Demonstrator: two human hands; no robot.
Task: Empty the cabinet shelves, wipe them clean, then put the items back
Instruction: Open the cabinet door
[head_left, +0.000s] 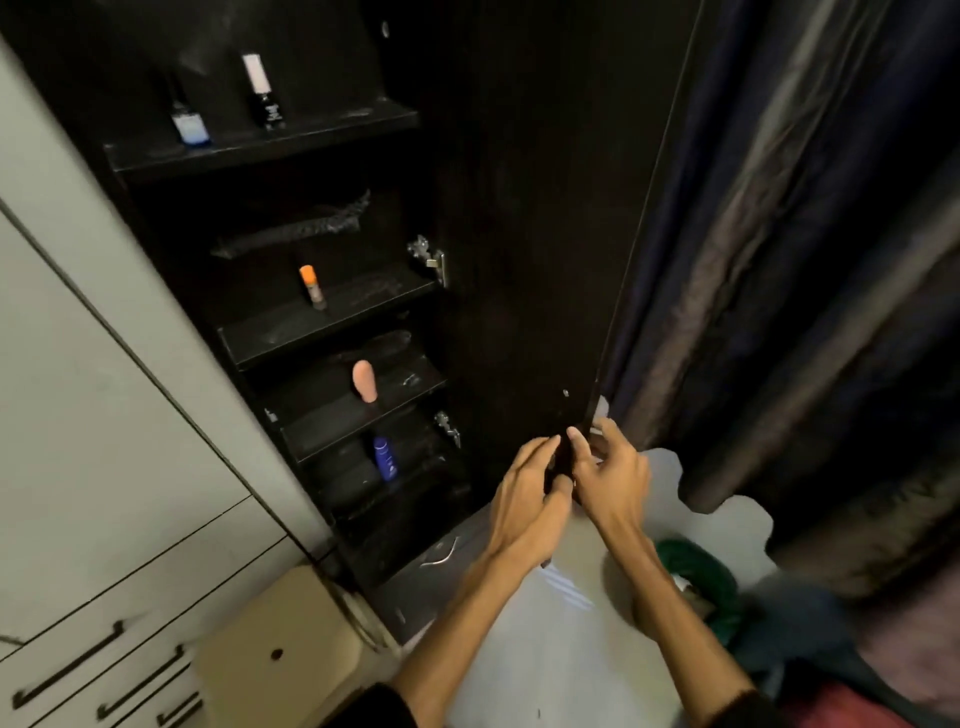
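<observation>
Door: my left hand (524, 486) and right hand (608, 473) pinch the tall dark wooden cabinet door's (540, 260) edge, swinging it wide.
Shelves: bottles at 10 o'clock, uncleared.

dark object (558, 467) between hands: unidentifiable | drawers (104, 670): cut off

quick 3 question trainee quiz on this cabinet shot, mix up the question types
1. True or false: every cabinet shelf is already emptied.
2. What colour is the cap of the small stick on the second shelf down? A green, B orange, C white.
3. Which part of the cabinet are the left hand and right hand at?

Key: 1 false; 2 B; 3 the lower edge of the open door.
</observation>
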